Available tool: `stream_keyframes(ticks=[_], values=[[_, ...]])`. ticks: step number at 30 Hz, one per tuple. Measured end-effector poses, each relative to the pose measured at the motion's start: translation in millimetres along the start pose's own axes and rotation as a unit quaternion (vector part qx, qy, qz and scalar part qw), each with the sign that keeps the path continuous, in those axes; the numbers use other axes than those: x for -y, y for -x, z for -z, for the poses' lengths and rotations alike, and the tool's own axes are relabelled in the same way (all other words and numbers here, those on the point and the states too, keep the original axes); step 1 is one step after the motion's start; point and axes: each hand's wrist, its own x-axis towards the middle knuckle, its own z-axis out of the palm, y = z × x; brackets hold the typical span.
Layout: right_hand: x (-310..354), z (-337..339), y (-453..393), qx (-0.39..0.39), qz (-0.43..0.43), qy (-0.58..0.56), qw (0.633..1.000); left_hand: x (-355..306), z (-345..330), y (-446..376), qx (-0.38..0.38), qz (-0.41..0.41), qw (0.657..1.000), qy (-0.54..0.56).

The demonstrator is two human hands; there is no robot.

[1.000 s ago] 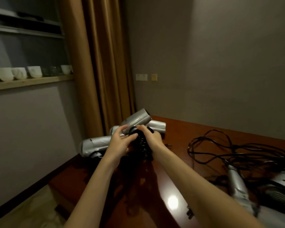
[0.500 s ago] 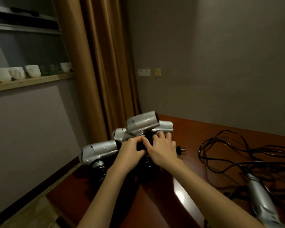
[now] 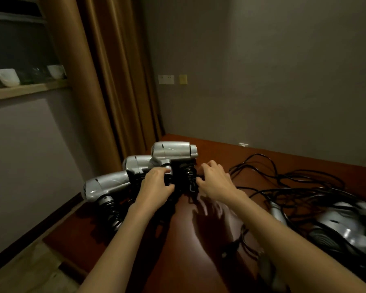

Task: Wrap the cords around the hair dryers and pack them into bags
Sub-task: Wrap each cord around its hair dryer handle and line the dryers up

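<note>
The left hand (image 3: pixel 156 183) is held palm-down with its fingers curled round the black, cord-wound handle of the rearmost hair dryer (image 3: pixel 173 150), the thumb pressed near the silver body. The right hand (image 3: pixel 215 181) is set just beside it, its fingers bent and pinching the black cord (image 3: pixel 189 176) coiled on that handle. Both forearms are stretched forward, bare, converging over the table (image 3: pixel 199 240).

The gripped dryer is stood upright at the table's far left corner, its smooth, glossy silver barrel laid level with the nozzle pointed right. Two more wrapped dryers are lined up to its left: a middle dryer (image 3: pixel 136 163) touching it, and a nearest dryer (image 3: pixel 105 185) whose ribbed black coil is seen beneath its barrel.

The table is of polished reddish-brown wood, on which the hands are reflected. To the right, a tangle of thin loose cords (image 3: pixel 294 187) is spread out, and blurred silver unwrapped dryers (image 3: pixel 347 229) are lain at the right edge. A folded ochre curtain (image 3: pixel 114 81) is hung behind the corner.
</note>
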Motion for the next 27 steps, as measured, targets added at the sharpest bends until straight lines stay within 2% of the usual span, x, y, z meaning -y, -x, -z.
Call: stream_keyframes(ticks=[4, 9, 14, 17, 19, 22, 27], values=[[-26, 30, 29, 0.008, -0.019, 0.060, 0.998, -36, -6, 5, -0.004, -0.048, 0.996, -0.074], [-79, 59, 77, -0.025, -0.049, 0.108, 0.993, -94, -46, 20, 0.037, -0.138, 0.988, -0.057], [-115, 54, 117, 0.014, -0.084, 0.066, 0.994, -131, -80, 45, 0.109, -0.137, 0.984, -0.030], [-124, 75, 124, -0.036, -0.062, 0.086, 0.994, -150, -82, 45, 0.127, -0.160, 0.979, -0.023], [-135, 95, 126, -0.074, -0.079, 0.097, 0.989, -168, -81, 43, 0.119, -0.181, 0.976, -0.021], [-155, 111, 133, -0.088, -0.115, 0.096, 0.985, -197, -87, 38, 0.123, -0.217, 0.968, -0.020], [-191, 124, 152, -0.163, -0.119, 0.081, 0.976, -233, -110, 33, 0.107, -0.271, 0.955, -0.060]])
